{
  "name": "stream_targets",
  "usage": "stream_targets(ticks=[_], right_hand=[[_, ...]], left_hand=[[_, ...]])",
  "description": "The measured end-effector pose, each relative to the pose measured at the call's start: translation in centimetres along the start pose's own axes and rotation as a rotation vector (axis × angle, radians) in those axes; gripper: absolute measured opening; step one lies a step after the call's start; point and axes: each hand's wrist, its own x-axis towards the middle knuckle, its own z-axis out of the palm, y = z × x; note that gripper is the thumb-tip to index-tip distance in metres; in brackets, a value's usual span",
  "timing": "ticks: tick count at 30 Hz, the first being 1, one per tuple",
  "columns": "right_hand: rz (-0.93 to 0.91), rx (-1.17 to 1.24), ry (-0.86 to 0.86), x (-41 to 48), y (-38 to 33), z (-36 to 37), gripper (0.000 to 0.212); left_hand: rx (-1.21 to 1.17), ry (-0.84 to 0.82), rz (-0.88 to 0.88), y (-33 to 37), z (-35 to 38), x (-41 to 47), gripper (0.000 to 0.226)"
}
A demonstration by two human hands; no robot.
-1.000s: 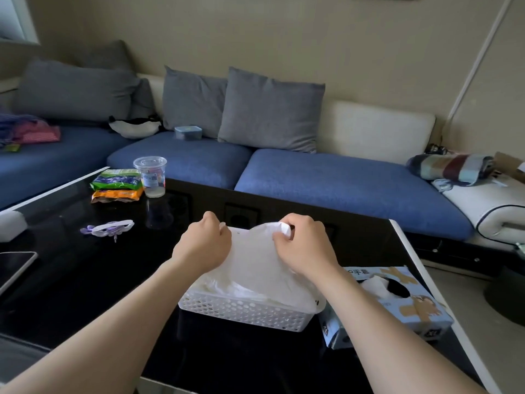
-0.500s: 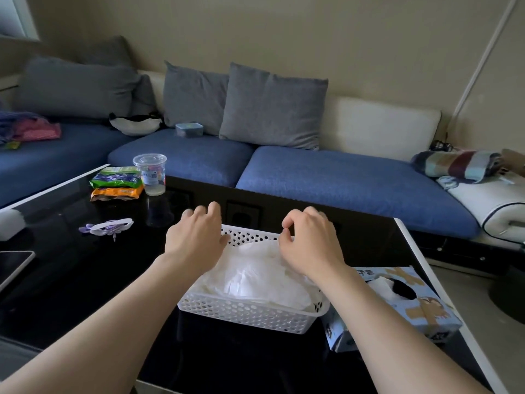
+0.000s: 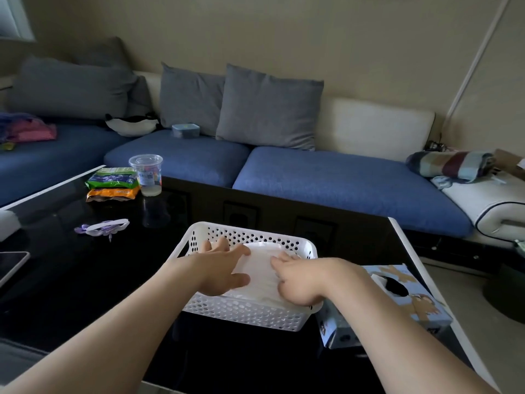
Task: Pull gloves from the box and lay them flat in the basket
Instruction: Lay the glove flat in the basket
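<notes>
Head view: glove stack [image 3: 261, 264] lying inside the white basket [image 3: 244, 311], long axis running left to right across it, directly beneath both grips. Left grip [image 3: 218, 268] spread, fingers straight, pressing the stack's left part. Right grip [image 3: 301, 282] flat on its right part, pinching nothing. Glove box [image 3: 412, 302] sits just beside the basket's right wall, nearer the right grip, so the next pull probably falls to that side. Worktop [image 3: 85, 280] edge runs close beyond the box; open room lies left of the basket
</notes>
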Motion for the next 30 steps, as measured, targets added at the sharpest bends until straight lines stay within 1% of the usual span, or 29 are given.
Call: stream_targets(ticks=[2, 5, 9, 11, 14, 15, 18, 22, 25, 27, 28, 30], right_hand=[[0.045, -0.079, -0.002, 0.7, 0.1, 0.5, 0.069], [0.086, -0.165, 0.025, 1.8, -0.2, 1.3, 0.075], [0.12, -0.178, -0.015, 4.0, 0.1, 1.7, 0.09], [0.114, -0.153, -0.053, 4.6, 0.5, 1.8, 0.091], [0.083, -0.087, -0.045, 3.5, 0.4, 1.6, 0.084], [0.062, -0.067, -0.014, 3.0, 0.3, 1.4, 0.078], [0.008, -0.003, 0.119, 1.3, 0.4, 1.1, 0.046], [-0.06, 0.102, 0.259, -1.1, 1.2, 0.5, 0.013], [-0.1, 0.209, 0.355, -3.1, 1.7, -0.1, 0.02], [-0.133, 0.298, 0.457, -3.9, 2.1, -0.2, 0.037], [-0.151, 0.322, 0.49, -4.1, 2.3, -0.1, 0.038], [-0.162, 0.322, 0.514, -3.7, 2.7, 0.2, 0.026]], left_hand=[[0.0, -0.024, -0.017, 0.1, 0.0, -0.1, 0.07], [0.011, -0.055, -0.038, 0.4, -0.1, 0.0, 0.078], [0.02, -0.066, -0.073, 0.6, 0.1, 0.5, 0.085], [0.016, -0.069, -0.092, 0.8, 0.2, 0.6, 0.086], [0.017, -0.086, -0.115, 1.4, 0.3, 0.8, 0.091], [0.015, -0.092, -0.124, 1.6, 0.4, 0.9, 0.094], [0.003, -0.095, -0.15, 2.2, 0.6, 1.1, 0.101], [-0.01, -0.089, -0.138, 2.6, 0.3, 1.0, 0.097], [-0.022, -0.035, -0.112, 2.8, -0.3, 0.6, 0.09], [-0.023, 0.019, -0.094, 3.3, -0.8, 0.2, 0.075], [-0.032, 0.054, -0.082, 3.5, -1.0, 0.1, 0.068], [-0.058, 0.141, -0.045, 3.8, -1.1, -0.2, 0.057]])
